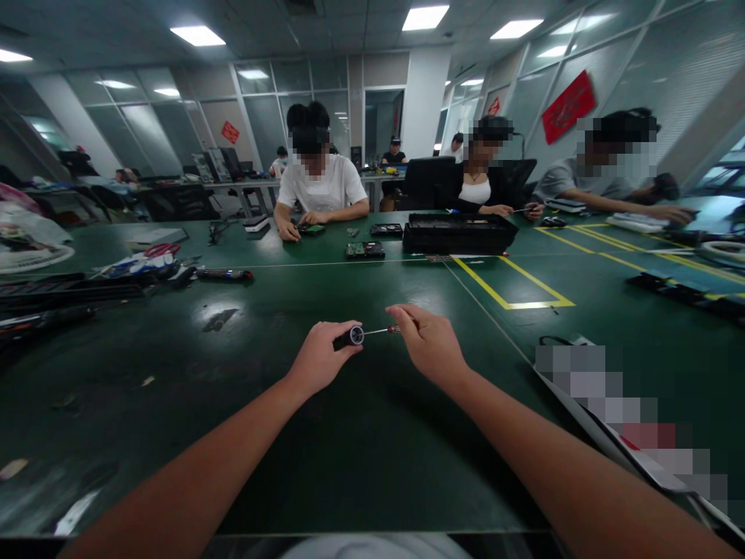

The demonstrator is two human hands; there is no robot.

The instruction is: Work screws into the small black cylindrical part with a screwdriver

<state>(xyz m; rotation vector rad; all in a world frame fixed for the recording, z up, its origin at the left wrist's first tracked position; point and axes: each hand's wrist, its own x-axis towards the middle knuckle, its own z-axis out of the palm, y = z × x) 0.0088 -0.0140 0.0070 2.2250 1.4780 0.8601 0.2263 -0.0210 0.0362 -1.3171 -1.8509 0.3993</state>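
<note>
My left hand [321, 354] grips a small black cylinder [355, 335] between thumb and fingers, its round end with a pale ring turned toward my right side. My right hand [429, 338] is closed around the red handle of a thin screwdriver [378, 331]. The metal shaft points left and its tip meets the ringed end of the cylinder; whether it goes inside I cannot tell. Both hands are held above the green table [372, 450], near its middle. Most of the screwdriver's handle is hidden by my right fingers.
A long black housing [459, 234] and a green circuit board part [365, 250] lie ahead. Left are a dark pen-like tool [224, 275] and red-handled scissors [161, 250]. A white-edged, blurred-out item [617, 419] lies right. Several people sit across the table.
</note>
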